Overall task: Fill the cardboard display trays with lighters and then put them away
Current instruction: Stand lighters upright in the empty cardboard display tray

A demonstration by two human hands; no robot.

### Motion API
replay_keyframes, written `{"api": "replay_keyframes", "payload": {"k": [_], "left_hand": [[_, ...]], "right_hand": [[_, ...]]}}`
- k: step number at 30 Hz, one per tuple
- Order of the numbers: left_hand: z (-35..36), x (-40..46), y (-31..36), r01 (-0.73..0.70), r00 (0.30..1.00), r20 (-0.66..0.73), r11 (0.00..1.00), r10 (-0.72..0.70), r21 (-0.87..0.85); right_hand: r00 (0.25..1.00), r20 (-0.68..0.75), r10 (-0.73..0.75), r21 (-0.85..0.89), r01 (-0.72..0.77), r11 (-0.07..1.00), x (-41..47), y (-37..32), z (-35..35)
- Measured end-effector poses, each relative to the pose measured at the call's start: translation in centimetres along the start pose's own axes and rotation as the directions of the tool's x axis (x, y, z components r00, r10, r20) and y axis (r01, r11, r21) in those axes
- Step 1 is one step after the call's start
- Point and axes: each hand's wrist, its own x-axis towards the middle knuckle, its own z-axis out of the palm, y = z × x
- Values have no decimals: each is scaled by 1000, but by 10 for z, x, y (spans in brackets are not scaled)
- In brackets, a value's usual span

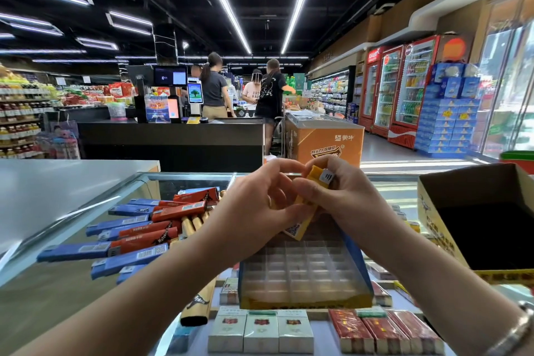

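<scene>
Both hands are up over the empty tray [303, 272], left hand [260, 202] and right hand [338, 191] pinching one yellow lighter [313, 182], probably lining it up for a slot.

A black ceiling [260, 9] was lit by long white light strips [222, 0] running away from the camera. A dark checkout counter [170, 136] was set across the middle, with screens [170, 76] mounted on it and several people [213, 87] gathered behind. Stocked shelves [20, 118] were ranged along the left. On the right, red drink fridges [404, 89] were lined against the wall beside stacked blue boxes [450, 118]. An orange chest freezer [326, 139] was placed on the grey floor [384, 150].
</scene>
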Motion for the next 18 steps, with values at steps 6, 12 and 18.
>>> {"api": "replay_keyframes", "payload": {"k": [6,12,18], "left_hand": [[-3,1,-2,48,999,-2,998,-48,-41],[-13,3,-3,113,989,-81,982,-126,-149],[-18,6,-7,120,986,-104,987,-131,-106]], "right_hand": [[989,-134,-62,-21,59,998,3,-6,-1],[945,-315,81,-176,-142,974,7,8,-18],[941,-209,267,-256,-316,913,6,20,-16]]}}
